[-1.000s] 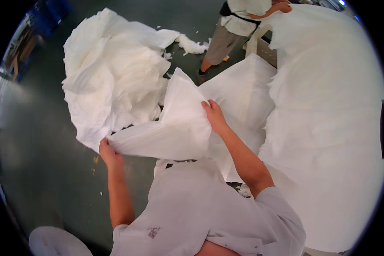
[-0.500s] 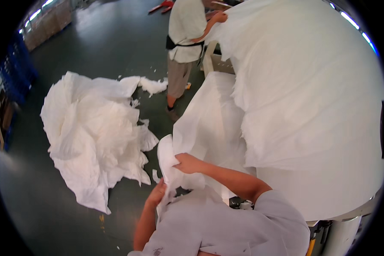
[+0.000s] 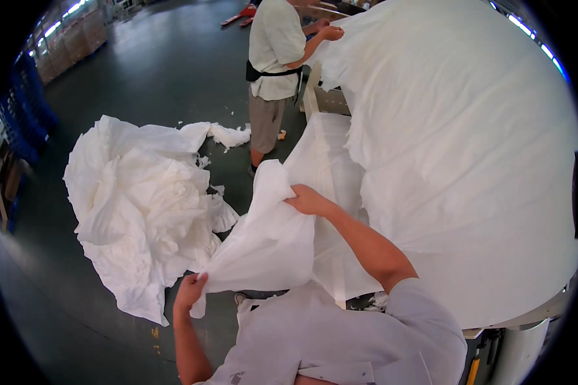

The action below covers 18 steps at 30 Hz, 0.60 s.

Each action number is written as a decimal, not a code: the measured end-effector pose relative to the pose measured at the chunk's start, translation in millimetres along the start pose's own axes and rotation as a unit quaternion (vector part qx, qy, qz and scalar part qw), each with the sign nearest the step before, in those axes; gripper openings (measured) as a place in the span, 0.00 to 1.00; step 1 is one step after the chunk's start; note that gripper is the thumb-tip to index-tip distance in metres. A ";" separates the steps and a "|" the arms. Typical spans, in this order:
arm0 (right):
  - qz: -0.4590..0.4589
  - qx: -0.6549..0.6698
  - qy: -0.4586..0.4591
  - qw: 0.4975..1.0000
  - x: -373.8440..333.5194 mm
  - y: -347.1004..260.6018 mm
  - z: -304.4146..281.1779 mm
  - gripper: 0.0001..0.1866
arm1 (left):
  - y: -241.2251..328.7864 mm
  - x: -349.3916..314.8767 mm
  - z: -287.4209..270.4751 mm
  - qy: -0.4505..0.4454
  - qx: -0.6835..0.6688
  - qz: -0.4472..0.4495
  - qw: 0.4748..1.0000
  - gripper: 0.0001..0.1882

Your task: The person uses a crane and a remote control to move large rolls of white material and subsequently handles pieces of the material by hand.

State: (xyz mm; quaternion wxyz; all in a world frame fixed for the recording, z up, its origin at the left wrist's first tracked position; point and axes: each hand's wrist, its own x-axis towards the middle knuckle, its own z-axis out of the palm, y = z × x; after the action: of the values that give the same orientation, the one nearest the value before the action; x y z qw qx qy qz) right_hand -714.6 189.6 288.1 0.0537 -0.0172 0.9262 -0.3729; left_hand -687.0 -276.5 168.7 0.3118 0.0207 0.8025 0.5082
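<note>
A thin white sheet (image 3: 263, 247) of soft, fabric-like material is stretched between my two hands. My left hand (image 3: 190, 290) is closed on its lower left edge, and a short end dangles below the fingers. Higher up and to the right, my right hand (image 3: 307, 200) pinches the sheet near its upper edge. Behind it, more white sheeting (image 3: 331, 154) hangs down beside the huge white roll (image 3: 462, 147), whose outer layers look wrinkled and ragged along the left edge. Whether the held sheet still joins that sheeting I cannot tell.
A large crumpled heap of white sheeting (image 3: 141, 205) lies on the dark green floor (image 3: 167, 64) to the left. Another person (image 3: 276, 45) stands at the roll's far end, hands at its edge. Blue racks (image 3: 29, 102) and stacked boxes (image 3: 77, 38) line the far left.
My hands have moved apart: the left down and left, the right up and right. The bunched sheet between them is now spread out. The other person's second hand now shows at the roll.
</note>
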 end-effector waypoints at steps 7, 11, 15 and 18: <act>0.121 0.449 -0.017 0.885 8.7 -41.8 10.5 0.24 | -4.1 -15.7 -2.4 0.085 -0.380 -0.009 0.921 0.18; 0.181 0.324 -0.133 0.919 7.0 -65.9 84.5 0.33 | -61.4 -14.5 40.1 0.049 -0.565 -0.030 0.823 0.26; 0.175 0.254 -0.172 0.935 -26.5 -7.2 227.4 0.25 | -155.2 -1.7 96.5 0.003 -0.621 -0.161 0.767 0.26; 0.325 0.303 -0.223 0.868 -56.8 -21.1 252.5 0.23 | -248.8 -31.6 107.4 0.067 -0.600 -0.251 0.756 0.25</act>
State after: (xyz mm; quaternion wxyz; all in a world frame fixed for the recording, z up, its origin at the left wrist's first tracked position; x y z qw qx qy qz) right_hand -629.9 4.5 126.8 0.3799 0.2194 0.6842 -0.5825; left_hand -534.9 -321.5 -53.3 0.3220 -0.4069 0.3280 0.7894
